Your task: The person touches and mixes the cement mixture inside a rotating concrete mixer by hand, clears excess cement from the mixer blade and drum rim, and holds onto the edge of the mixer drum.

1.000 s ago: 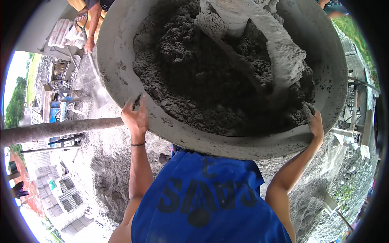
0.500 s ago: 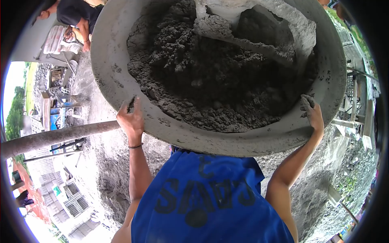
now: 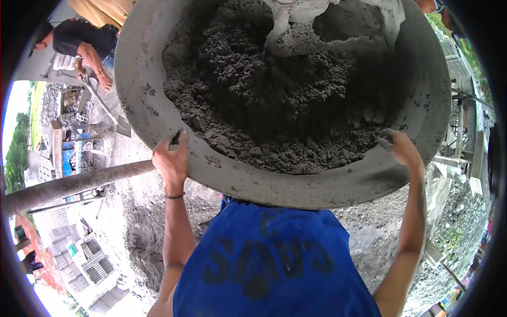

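Note:
A large round concrete mixer drum (image 3: 253,187) tilts toward me, coated in grey. Inside lies crumbly grey cement mix (image 3: 253,90), with a cement-caked mixing blade (image 3: 327,45) across its top. My left hand (image 3: 171,158) is closed over the drum's near-left rim, fingertips on the inner wall. My right hand (image 3: 404,150) reaches over the right side of the rim, its fingers at the edge of the mix. Those fingertips look dark and are smeared by motion, so I cannot see whether they hold anything.
A co-worker in a dark shirt (image 3: 79,37) holds a shovel (image 3: 103,103) at the upper left. A thick pole (image 3: 79,185) runs from the left toward the drum. Stacked blocks (image 3: 97,259) are at the lower left, with rubble ground (image 3: 380,232) below the drum.
My right hand has moved from the rim inward to the mix. The mixing blade has turned and shifted upward. The co-worker has come nearer, and a shovel now shows in their hands.

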`<act>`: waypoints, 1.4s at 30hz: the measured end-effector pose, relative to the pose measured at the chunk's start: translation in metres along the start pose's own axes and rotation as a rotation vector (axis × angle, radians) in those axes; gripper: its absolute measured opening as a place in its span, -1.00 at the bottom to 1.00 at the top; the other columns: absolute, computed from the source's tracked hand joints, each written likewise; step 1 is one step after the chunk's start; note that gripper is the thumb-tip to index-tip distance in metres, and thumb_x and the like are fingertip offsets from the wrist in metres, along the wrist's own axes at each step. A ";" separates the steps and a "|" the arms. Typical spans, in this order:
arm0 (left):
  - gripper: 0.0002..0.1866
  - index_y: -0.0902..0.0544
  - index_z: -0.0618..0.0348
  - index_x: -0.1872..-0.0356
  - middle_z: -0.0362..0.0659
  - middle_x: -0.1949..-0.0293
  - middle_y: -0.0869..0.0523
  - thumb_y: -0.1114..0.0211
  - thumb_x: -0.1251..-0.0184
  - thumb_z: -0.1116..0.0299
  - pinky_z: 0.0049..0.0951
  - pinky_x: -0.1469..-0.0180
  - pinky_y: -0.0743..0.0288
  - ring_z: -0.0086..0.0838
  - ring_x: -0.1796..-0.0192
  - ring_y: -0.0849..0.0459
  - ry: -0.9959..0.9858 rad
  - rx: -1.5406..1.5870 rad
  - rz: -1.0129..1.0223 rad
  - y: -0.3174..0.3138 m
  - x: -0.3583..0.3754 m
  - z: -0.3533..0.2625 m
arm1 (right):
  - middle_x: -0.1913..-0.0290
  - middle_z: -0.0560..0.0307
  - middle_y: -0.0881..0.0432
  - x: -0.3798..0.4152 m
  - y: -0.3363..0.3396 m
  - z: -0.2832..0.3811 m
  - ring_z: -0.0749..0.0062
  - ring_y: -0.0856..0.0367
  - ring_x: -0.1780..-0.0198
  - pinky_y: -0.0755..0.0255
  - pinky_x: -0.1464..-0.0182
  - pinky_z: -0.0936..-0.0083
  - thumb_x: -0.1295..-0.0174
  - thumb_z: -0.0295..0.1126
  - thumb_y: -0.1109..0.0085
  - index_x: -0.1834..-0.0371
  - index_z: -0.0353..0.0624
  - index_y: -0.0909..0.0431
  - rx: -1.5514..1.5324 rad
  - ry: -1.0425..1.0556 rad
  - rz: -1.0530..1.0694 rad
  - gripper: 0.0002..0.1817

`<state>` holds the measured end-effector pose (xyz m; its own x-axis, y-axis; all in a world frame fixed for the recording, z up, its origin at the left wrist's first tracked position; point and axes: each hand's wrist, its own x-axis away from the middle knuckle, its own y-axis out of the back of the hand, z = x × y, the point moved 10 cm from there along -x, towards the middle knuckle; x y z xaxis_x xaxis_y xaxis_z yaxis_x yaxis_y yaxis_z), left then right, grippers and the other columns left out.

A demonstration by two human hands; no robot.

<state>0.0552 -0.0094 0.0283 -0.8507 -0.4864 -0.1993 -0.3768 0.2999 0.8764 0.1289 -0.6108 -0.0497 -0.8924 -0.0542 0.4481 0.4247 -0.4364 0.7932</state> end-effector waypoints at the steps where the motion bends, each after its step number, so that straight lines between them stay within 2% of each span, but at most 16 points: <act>1: -0.55 -0.75 0.39 0.14 0.17 0.21 -0.79 -0.42 -0.25 0.10 -0.16 0.05 -0.61 -0.09 0.17 -0.80 -0.007 0.010 0.015 -0.001 0.001 0.002 | 0.09 -0.03 -0.73 -0.003 -0.014 0.022 0.17 -0.70 0.06 -0.53 0.04 0.27 -0.40 -0.09 -0.16 -0.21 -0.12 -0.58 0.124 0.009 0.183 -0.55; 5: -0.62 -0.77 0.34 0.13 0.06 0.22 -0.82 -0.38 -0.33 0.15 -0.18 0.08 -0.67 -0.20 0.17 -0.81 -0.086 0.197 -0.029 -0.008 -0.002 0.013 | 0.02 -0.06 -0.72 -0.040 -0.009 0.064 0.04 -0.68 -0.01 -0.53 -0.06 0.12 -0.41 -0.07 -0.09 -0.21 -0.04 -0.59 0.266 -0.072 0.385 -0.58; 7: -0.60 -0.77 0.32 0.11 0.07 0.22 -0.82 -0.40 -0.31 0.12 -0.20 0.04 -0.66 -0.21 0.16 -0.80 0.000 0.178 -0.041 -0.008 -0.002 0.019 | -0.02 -0.04 -0.72 -0.101 0.014 0.050 0.06 -0.68 -0.04 -0.54 -0.10 0.21 -0.36 -0.17 -0.10 -0.05 -0.13 -0.69 0.155 0.186 0.178 -0.64; 10: -0.60 -0.77 0.33 0.11 0.09 0.21 -0.82 -0.40 -0.30 0.13 -0.22 0.02 -0.63 -0.21 0.16 -0.79 0.049 0.168 -0.018 -0.009 -0.002 0.015 | 0.08 -0.01 -0.74 -0.180 0.071 -0.031 0.18 -0.71 0.16 -0.59 0.11 0.32 -0.38 -0.14 -0.05 -0.08 -0.14 -0.67 -0.079 -0.044 -0.152 -0.60; 12: -0.60 -0.77 0.34 0.11 0.08 0.20 -0.82 -0.41 -0.29 0.14 -0.23 0.02 -0.60 -0.20 0.16 -0.78 0.043 0.184 -0.017 -0.007 -0.002 0.012 | 0.10 0.15 -0.74 -0.223 0.022 -0.112 0.33 -0.69 0.20 -0.55 0.15 0.27 -0.37 -0.01 -0.10 -0.09 -0.09 -0.66 -0.259 -0.348 0.116 -0.56; 15: -0.63 -0.77 0.33 0.12 0.05 0.21 -0.82 -0.42 -0.27 0.17 -0.23 0.04 -0.61 -0.22 0.17 -0.78 0.051 0.149 0.011 -0.007 -0.002 0.007 | 0.02 0.26 -0.74 -0.170 -0.075 -0.057 0.39 -0.72 0.16 -0.54 0.11 0.18 -0.38 0.11 -0.08 -0.09 0.00 -0.69 -0.006 -0.578 0.610 -0.51; 17: -0.64 -0.78 0.31 0.13 0.02 0.22 -0.83 -0.44 -0.25 0.18 -0.24 0.05 -0.61 -0.21 0.19 -0.79 0.089 0.068 0.024 -0.007 -0.002 0.010 | -0.02 0.19 -0.74 -0.188 -0.203 -0.063 0.38 -0.67 0.04 -0.54 0.03 0.27 -0.36 0.04 -0.14 -0.11 0.04 -0.70 -0.059 -0.501 0.871 -0.57; 19: -0.65 -0.78 0.29 0.14 0.01 0.23 -0.83 -0.46 -0.24 0.19 -0.26 0.07 -0.61 -0.22 0.20 -0.79 0.078 0.038 0.042 -0.010 -0.004 0.011 | 0.08 0.19 -0.76 -0.245 -0.363 -0.080 0.47 -0.63 0.05 -0.56 0.03 0.27 -0.33 -0.04 -0.22 -0.04 -0.08 -0.72 -0.068 -0.145 0.777 -0.59; 20: -0.67 -0.79 0.27 0.17 0.01 0.23 -0.83 -0.47 -0.22 0.19 -0.29 0.07 -0.61 -0.22 0.19 -0.79 0.073 0.033 0.033 -0.009 -0.004 0.010 | 0.07 0.12 -0.76 -0.227 -0.373 -0.008 0.37 -0.67 -0.01 -0.57 -0.04 0.21 -0.33 -0.01 -0.21 -0.06 -0.14 -0.69 0.112 -0.054 0.644 -0.55; 21: -0.67 -0.79 0.27 0.17 0.01 0.23 -0.83 -0.47 -0.22 0.19 -0.29 0.07 -0.61 -0.22 0.19 -0.79 0.077 0.017 0.009 -0.006 -0.004 0.011 | -0.22 0.03 -0.64 -0.191 -0.357 0.047 0.14 -0.57 -0.29 -0.47 -0.28 0.18 -0.19 0.11 -0.32 -0.13 -0.11 -0.64 0.008 -0.240 0.536 -0.40; 24: -0.70 -0.79 0.24 0.21 0.01 0.25 -0.82 -0.48 -0.19 0.21 -0.30 0.09 -0.61 -0.26 0.20 -0.79 0.073 0.005 -0.031 -0.006 -0.004 0.007 | -0.19 -0.18 -0.62 -0.183 -0.430 0.090 -0.03 -0.54 -0.29 -0.51 -0.25 0.10 -0.09 -0.01 -0.39 -0.14 -0.27 -0.57 -0.093 -0.238 0.364 -0.35; 28: -0.75 -0.79 0.24 0.26 0.01 0.31 -0.79 -0.48 -0.14 0.26 -0.26 0.15 -0.58 -0.17 0.26 -0.76 0.079 0.027 -0.001 -0.003 -0.003 0.015 | -0.02 -0.25 -0.68 -0.169 -0.434 0.102 -0.18 -0.65 -0.12 -0.55 -0.18 0.06 -0.14 -0.16 -0.32 0.03 -0.23 -0.66 0.045 -0.208 0.150 -0.57; 37: -0.78 -0.77 0.26 0.29 0.03 0.32 -0.77 -0.46 -0.13 0.32 -0.21 0.14 -0.56 -0.09 0.27 -0.73 0.063 0.074 -0.021 -0.002 -0.004 0.005 | -0.10 -0.14 -0.69 -0.139 -0.431 0.134 0.14 -0.67 -0.17 -0.57 -0.18 0.23 -0.24 -0.25 -0.17 -0.02 -0.19 -0.68 0.241 0.110 0.687 -0.65; 39: -0.78 -0.77 0.26 0.30 0.04 0.32 -0.77 -0.46 -0.14 0.31 -0.21 0.14 -0.56 -0.09 0.27 -0.74 0.051 0.089 -0.037 -0.001 -0.004 0.005 | -0.05 -0.09 -0.72 -0.133 -0.426 0.147 0.16 -0.69 -0.11 -0.58 -0.15 0.23 -0.25 -0.15 -0.20 -0.04 -0.16 -0.69 0.338 0.486 0.947 -0.60; 40: -0.78 -0.77 0.26 0.29 0.05 0.32 -0.77 -0.46 -0.14 0.30 -0.20 0.13 -0.56 -0.08 0.27 -0.74 0.040 0.098 -0.041 -0.001 -0.003 0.005 | -0.03 -0.06 -0.72 -0.142 -0.410 0.146 0.17 -0.70 -0.08 -0.58 -0.12 0.22 -0.27 -0.14 -0.18 -0.02 -0.15 -0.69 0.236 0.464 1.025 -0.61; 42: -0.78 -0.77 0.26 0.29 0.06 0.32 -0.77 -0.46 -0.15 0.30 -0.19 0.13 -0.57 -0.08 0.26 -0.74 0.029 0.111 -0.045 0.000 -0.003 0.005 | 0.01 0.01 -0.73 -0.169 -0.364 0.137 0.19 -0.70 -0.01 -0.58 -0.05 0.20 -0.30 -0.11 -0.15 0.02 -0.13 -0.68 -0.393 -0.018 1.074 -0.63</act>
<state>0.0557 -0.0036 0.0270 -0.8214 -0.5247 -0.2235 -0.4543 0.3652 0.8125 0.1463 -0.3193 -0.3580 -0.0931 -0.5577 0.8248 0.8871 -0.4227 -0.1856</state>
